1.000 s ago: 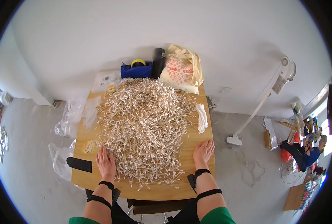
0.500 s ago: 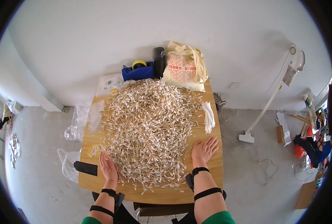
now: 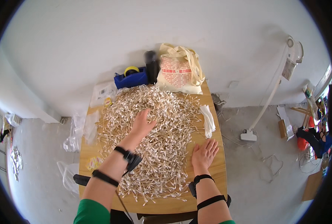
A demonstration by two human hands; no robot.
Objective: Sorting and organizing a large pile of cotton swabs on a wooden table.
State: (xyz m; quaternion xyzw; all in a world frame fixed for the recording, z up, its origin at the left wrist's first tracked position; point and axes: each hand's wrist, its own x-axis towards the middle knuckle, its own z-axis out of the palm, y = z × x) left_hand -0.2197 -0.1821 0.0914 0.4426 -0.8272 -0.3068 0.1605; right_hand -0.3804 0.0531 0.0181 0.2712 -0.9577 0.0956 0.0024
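A broad heap of cotton swabs [image 3: 162, 145] covers most of the wooden table [image 3: 215, 175]. My left hand [image 3: 141, 124] reaches over the middle of this heap, thumb held away from the fingers, and nothing shows in its grasp. Whether the fingertips touch the swabs I cannot tell. To the right of the heap, my right hand [image 3: 204, 154] lies flat on the bare wood with fingers stretched out. Just beyond it is a folded white bundle [image 3: 208, 121], its material unclear.
Along the back stand a blue tape dispenser [image 3: 135, 79], a black bottle [image 3: 151, 67] and a cream tote bag [image 3: 181, 74]. Clear plastic bags [image 3: 75, 132] hang at the left edge, near a yellow packet [image 3: 94, 163]. A white stick vacuum [image 3: 265, 102] leans on the wall.
My left hand has lifted from the heap's near left edge and swung forward and right over its middle. My right hand stays flat on the table. The view has shifted slightly.
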